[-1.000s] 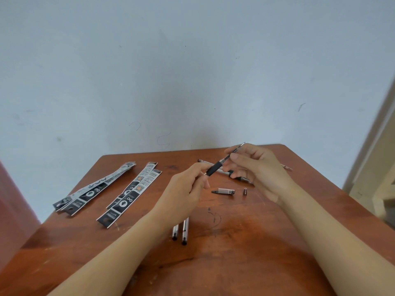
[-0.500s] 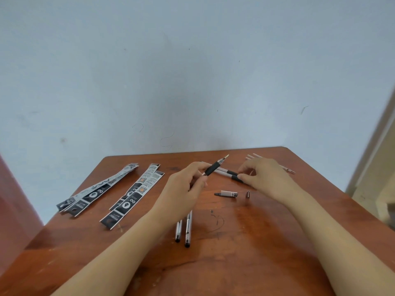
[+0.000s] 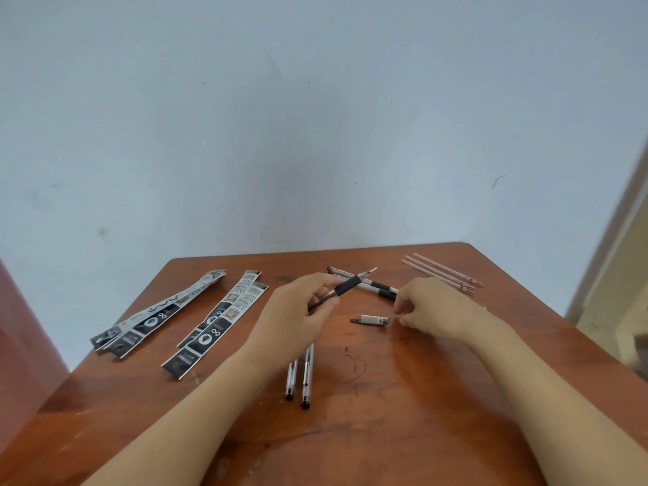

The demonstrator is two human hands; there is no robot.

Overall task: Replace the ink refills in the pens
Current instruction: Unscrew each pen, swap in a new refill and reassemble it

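- Pen [image 3: 345, 286] with black rubber grip section: held in the left hand [image 3: 298, 312], fingers and thumb closed round the clear barrel just behind the grip section; the exposed tip slants up and away from the hand, toward the far right.
- Right hand [image 3: 429, 308]: lowered to the table [image 3: 403, 415], fingers curled with thumb and forefinger drawn close together; whether anything is pinched between them cannot be told.
- Pen cap [image 3: 371, 320]: lies flat on the table between the two hands, just beside the right fingertips and below the held pen's grip section; contact with the fingers cannot be told.
- Two further pens [image 3: 364, 284]: lie crossed under the held pen's tip, their black grip ends reaching to just above the right hand's knuckles.
- Two pens below the left hand [image 3: 304, 375]: lie side by side, partly hidden by the left wrist, dark ends pointing toward the viewer.
- Three loose refills [image 3: 442, 273]: thin clear tubes lying roughly parallel beyond the right hand, near the far right corner of the table, apart from both hands.
- Refill packets [image 3: 217, 320]: long printed black-and-white strips in two fanned groups, well to the left of the left hand.
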